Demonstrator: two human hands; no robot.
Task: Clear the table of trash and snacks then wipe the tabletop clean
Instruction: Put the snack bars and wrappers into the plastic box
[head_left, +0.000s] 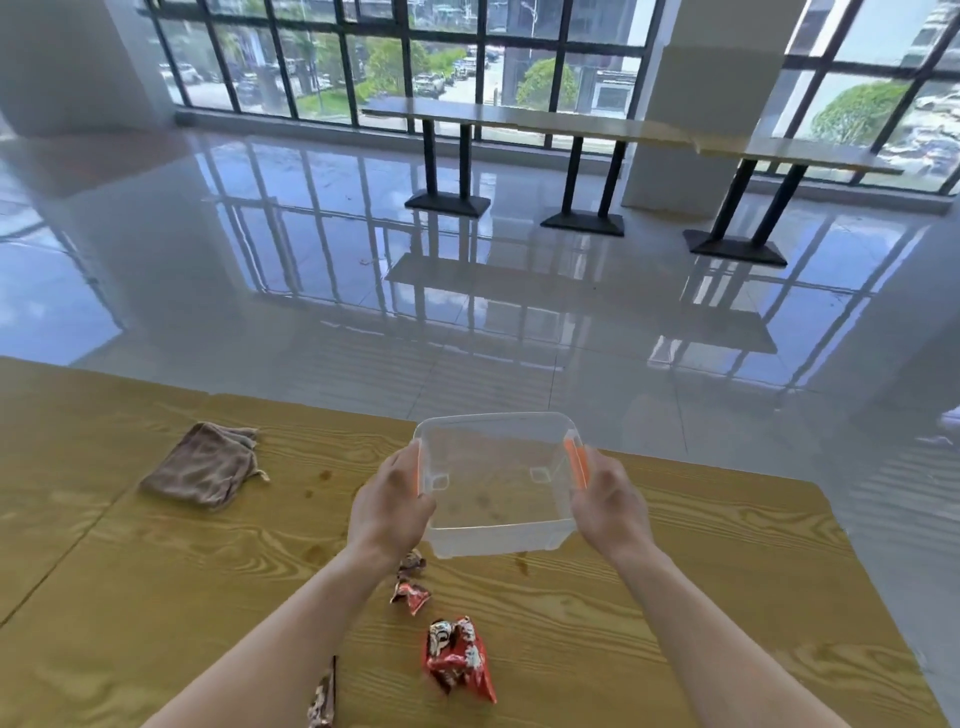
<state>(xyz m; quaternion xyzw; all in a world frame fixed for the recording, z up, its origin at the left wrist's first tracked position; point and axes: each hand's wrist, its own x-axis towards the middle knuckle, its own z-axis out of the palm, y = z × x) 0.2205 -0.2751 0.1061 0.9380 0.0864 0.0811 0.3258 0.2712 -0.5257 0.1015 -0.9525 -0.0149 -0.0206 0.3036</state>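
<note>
Wood-grain tabletop (156, 597) fills the foreground, with glossy floor tiles and tall windows beyond. Both forearms reach forward. The left hand (389, 506) and right hand (610, 506) grip opposite sides of a clear plastic container (498, 538) at its orange latches, fingers curled over the rim. I cannot tell whether it is resting on the wood. The table's far edge runs just behind the container. A brown cloth (205, 465) lies well to the left. A red snack packet (457, 660) and two small crumpled wrappers (410, 595) lie between the arms. Bare wood stretches from the right arm to the right edge.
</note>
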